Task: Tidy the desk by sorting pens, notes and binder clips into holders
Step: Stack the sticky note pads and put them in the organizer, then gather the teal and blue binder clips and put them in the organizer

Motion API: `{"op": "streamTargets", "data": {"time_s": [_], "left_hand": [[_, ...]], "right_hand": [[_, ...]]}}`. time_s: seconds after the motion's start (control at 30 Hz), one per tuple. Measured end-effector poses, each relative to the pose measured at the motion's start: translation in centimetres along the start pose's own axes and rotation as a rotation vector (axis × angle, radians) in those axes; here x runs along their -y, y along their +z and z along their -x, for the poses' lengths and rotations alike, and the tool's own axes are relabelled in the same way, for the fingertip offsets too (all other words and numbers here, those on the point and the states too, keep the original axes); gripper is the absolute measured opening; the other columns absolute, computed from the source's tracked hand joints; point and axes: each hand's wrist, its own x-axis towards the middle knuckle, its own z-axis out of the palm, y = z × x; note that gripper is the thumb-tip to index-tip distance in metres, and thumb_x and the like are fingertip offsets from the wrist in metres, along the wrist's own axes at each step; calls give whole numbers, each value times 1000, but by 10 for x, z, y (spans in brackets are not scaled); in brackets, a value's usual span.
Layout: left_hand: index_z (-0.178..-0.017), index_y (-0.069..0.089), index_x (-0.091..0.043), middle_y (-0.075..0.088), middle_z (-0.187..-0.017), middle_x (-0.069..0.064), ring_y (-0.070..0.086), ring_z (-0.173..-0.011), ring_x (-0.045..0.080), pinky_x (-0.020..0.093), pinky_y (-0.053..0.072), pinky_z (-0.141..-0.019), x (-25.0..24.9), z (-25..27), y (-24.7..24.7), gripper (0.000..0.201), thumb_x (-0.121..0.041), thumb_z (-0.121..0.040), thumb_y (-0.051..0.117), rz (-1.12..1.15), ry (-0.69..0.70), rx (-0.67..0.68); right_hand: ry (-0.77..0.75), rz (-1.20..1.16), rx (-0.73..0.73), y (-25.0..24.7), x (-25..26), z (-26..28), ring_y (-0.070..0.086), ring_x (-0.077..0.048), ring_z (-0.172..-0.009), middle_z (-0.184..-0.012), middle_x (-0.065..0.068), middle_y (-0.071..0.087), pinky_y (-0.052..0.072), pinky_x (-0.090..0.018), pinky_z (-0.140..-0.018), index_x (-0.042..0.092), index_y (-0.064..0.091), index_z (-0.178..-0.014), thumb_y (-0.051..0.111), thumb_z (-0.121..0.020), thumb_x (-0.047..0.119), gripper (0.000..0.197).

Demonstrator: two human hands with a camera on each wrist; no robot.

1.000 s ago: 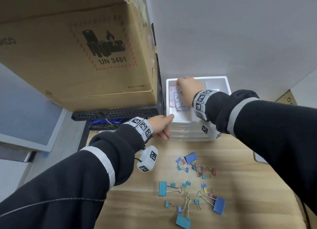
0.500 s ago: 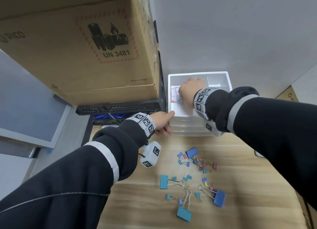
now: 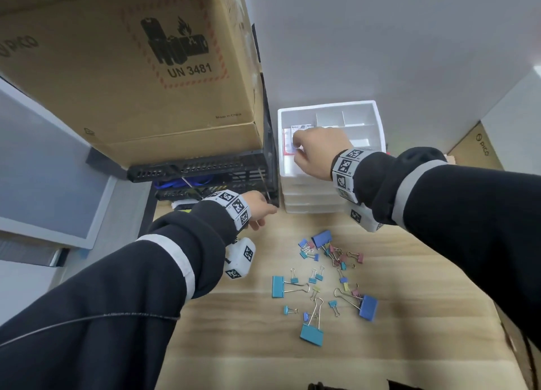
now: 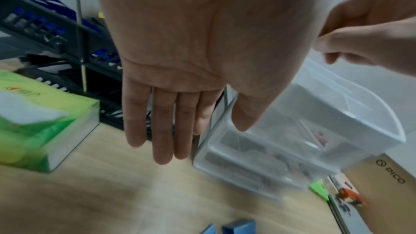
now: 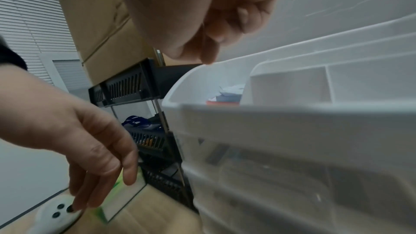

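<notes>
A white drawer organizer (image 3: 330, 198) stands at the back of the wooden desk, against the wall. Packs of notes (image 3: 288, 142) lie in the left compartment of its top tray (image 5: 292, 113), and show again in the right wrist view as notes (image 5: 225, 97). My right hand (image 3: 310, 152) hovers over that compartment with fingers curled and nothing in them (image 5: 216, 42). My left hand (image 3: 259, 211) hangs beside the organizer's lower left corner with straight fingers (image 4: 162, 140), touching nothing. Several coloured binder clips (image 3: 322, 278) are scattered on the desk in front.
A big cardboard box (image 3: 131, 67) sits on a black wire rack (image 3: 205, 170) directly left of the organizer. A green tissue pack (image 4: 33, 122) lies under the rack's front. A brown box (image 3: 474, 152) and small packets (image 4: 337, 189) lie to the right.
My left hand has let go of the organizer's front left corner and drawn back to the left. My right hand has slid toward the tray's front, above the notes.
</notes>
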Motion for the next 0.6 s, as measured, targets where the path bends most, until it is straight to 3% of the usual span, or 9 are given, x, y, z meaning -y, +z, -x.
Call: {"op": "streamTargets", "data": {"time_s": [0.13,0.23,0.47,0.53,0.6], "left_hand": [[-113,61,-6,75,-99,10,70,-77,23,35,56,-75,13,-2,24,34,-36,-97,58,-97,-15,2],[-113,61,-7,73,-100,10,69,-85,26,35,56,-77,27,-10,50,35,-36,-94,62,-158,-30,16],[-116,60,-13,65,-115,6,63,-103,26,41,54,-93,62,-36,124,46,-36,-80,77,-345,-5,69],[-118,56,-16,60,-117,6,62,-101,26,42,55,-91,70,-41,143,53,-32,-74,82,-391,26,82],[-117,53,-20,50,-117,3,59,-100,26,42,56,-89,77,-43,158,62,-30,-66,87,-457,83,83]], "right_hand": [[-91,-69,72,16,-1,43,64,-27,-78,-86,2,69,53,-36,-72,22,61,-107,46,-91,32,24],[-114,-90,153,42,-4,78,63,-23,-71,-78,4,69,52,-32,-68,21,62,-107,49,-91,34,24],[71,-94,543,124,-17,158,60,-23,-72,-74,3,59,49,-30,-62,22,57,-82,57,-82,40,17],[135,-38,679,145,-24,181,60,-23,-73,-76,3,57,45,-27,-60,23,57,-82,62,-78,45,23],[179,-20,761,161,-29,197,62,-21,-75,-78,5,59,48,-27,-61,25,58,-83,67,-70,53,32]]}}
